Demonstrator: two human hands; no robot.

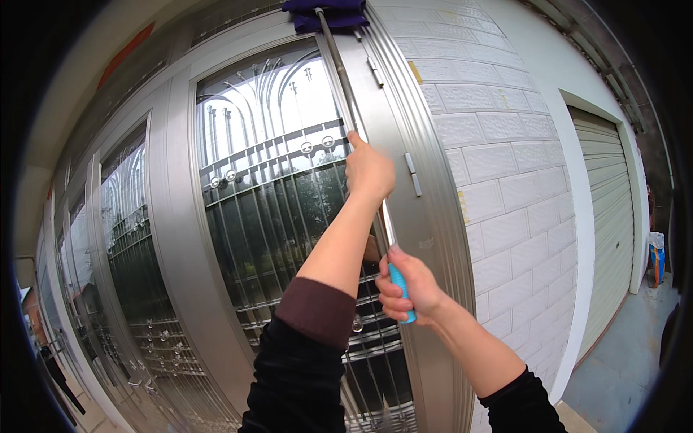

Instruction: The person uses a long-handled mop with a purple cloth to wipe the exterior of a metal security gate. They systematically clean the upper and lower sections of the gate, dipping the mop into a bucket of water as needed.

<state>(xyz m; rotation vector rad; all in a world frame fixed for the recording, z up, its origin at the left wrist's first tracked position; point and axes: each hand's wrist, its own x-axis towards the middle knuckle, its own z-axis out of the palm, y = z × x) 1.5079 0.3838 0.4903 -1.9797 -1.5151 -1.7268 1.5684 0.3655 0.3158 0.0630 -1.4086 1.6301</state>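
Note:
With both hands I hold a long metal mop pole (341,70) up along a stainless steel door (178,227). My left hand (370,169) grips the pole at its middle, the thumb lying along it. Lower down, my right hand (407,287) is closed around the blue ribbed handle (398,277) at the pole's end. At the top of the view, a purple cloth mop head (330,15) lies over the upper part of the door frame. My left hand hides a stretch of the pole.
Glass panels (270,216) with metal bars stand before me. Steel hinges (412,174) run down the frame. At right are a white brick-patterned wall (509,178), a roller shutter (609,216) and a blue and orange bag (656,260). Door handles (142,384) sit at lower left.

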